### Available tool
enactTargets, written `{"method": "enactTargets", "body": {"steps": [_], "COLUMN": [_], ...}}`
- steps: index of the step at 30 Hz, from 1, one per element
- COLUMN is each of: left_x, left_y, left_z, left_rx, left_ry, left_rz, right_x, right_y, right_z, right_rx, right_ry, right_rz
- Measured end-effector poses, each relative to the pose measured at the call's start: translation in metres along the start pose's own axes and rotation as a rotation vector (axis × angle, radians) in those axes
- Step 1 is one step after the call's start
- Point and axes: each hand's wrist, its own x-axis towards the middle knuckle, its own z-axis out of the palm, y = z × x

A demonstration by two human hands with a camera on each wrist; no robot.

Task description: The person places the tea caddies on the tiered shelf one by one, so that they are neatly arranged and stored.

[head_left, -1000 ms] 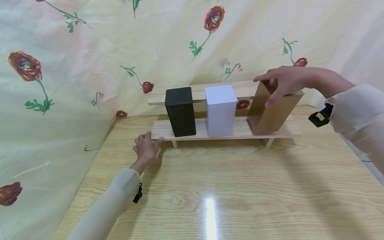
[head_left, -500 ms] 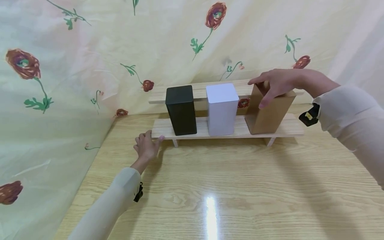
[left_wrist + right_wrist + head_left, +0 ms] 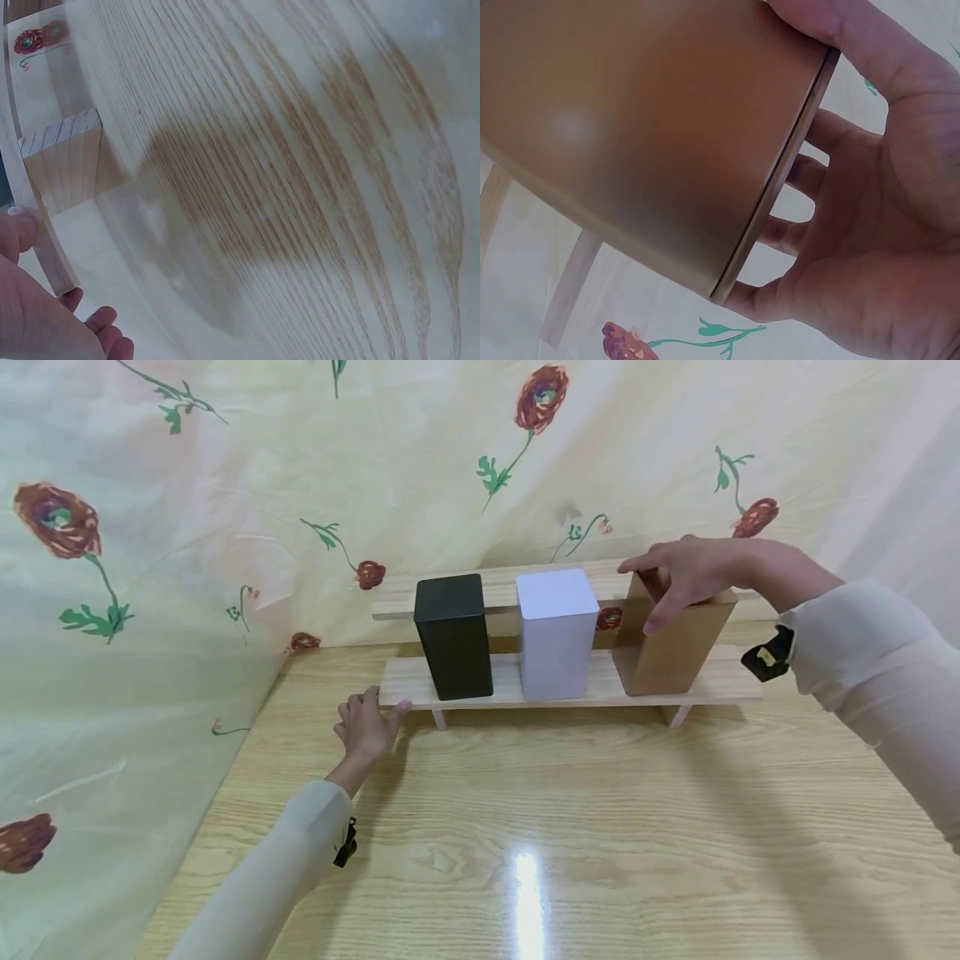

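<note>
A tall brown canister [image 3: 667, 652] stands at the right on the lower board of a light wooden shelf [image 3: 408, 681]. My right hand [image 3: 697, 572] grips the canister's top from above, thumb on the near side and fingers over the far side. In the right wrist view the canister [image 3: 652, 135] has a thin seam below its top edge. At the shelf's left end my left hand [image 3: 366, 727] holds the board's corner, thumb on the front edge. The left wrist view shows the same hand [image 3: 45, 319] at the board's end [image 3: 54, 262].
A black canister [image 3: 453, 643] and a white canister [image 3: 555, 639] stand upright left of the brown one, with gaps between them. An upper board [image 3: 390, 599] runs behind them. Flower-patterned cloth [image 3: 420, 468] covers the wall behind the wood-grain table [image 3: 450, 827].
The brown canister has slid slightly left toward the white one, with my right hand on it. My left hand stays on the shelf's end. The head view has shifted a little.
</note>
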Motion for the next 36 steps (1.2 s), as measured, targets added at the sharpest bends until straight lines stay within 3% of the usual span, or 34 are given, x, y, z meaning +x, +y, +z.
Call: {"method": "enactTargets", "body": {"steps": [21, 28, 32, 36], "left_x": [0.003, 0.007, 0.006, 0.002], "left_y": [0.003, 0.006, 0.003, -0.003], "left_z": [0.0, -0.003, -0.007, -0.013], "left_rx": [0.014, 0.062, 0.093, 0.12], "left_ry": [-0.02, -0.038, -0.066, -0.087], "left_rz": [0.013, 0.015, 0.025, 0.067], "right_x": [-0.004, -0.011, -0.022, -0.041], "right_y": [0.003, 0.005, 0.008, 0.014], "right_z": [0.006, 0.007, 0.007, 0.012], "right_rx": [-0.021, -0.007, -0.007, -0.008], "right_ry": [-0.019, -0.029, 0.035, 0.194], "right_rz": [0.021, 0.004, -0.007, 0.004]}}
